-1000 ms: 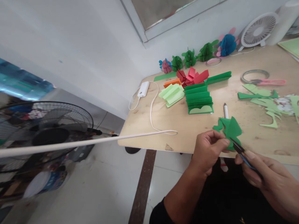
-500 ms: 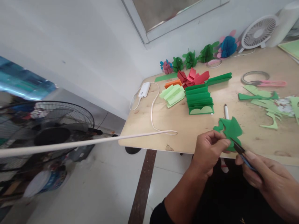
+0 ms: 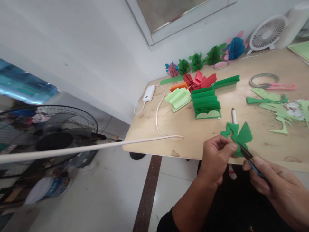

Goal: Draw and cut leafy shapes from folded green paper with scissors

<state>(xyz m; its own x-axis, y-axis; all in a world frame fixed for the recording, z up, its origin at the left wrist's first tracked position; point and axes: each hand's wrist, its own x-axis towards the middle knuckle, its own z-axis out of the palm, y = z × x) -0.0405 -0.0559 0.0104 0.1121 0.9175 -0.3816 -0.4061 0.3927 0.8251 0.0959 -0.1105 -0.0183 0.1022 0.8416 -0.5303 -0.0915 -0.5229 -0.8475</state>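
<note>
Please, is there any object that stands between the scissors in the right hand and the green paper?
Nothing visible stands between them. The right hand holds the scissors, whose blades reach the green paper close to the left hand. The white pen lies beyond the paper, out of the way.
</note>
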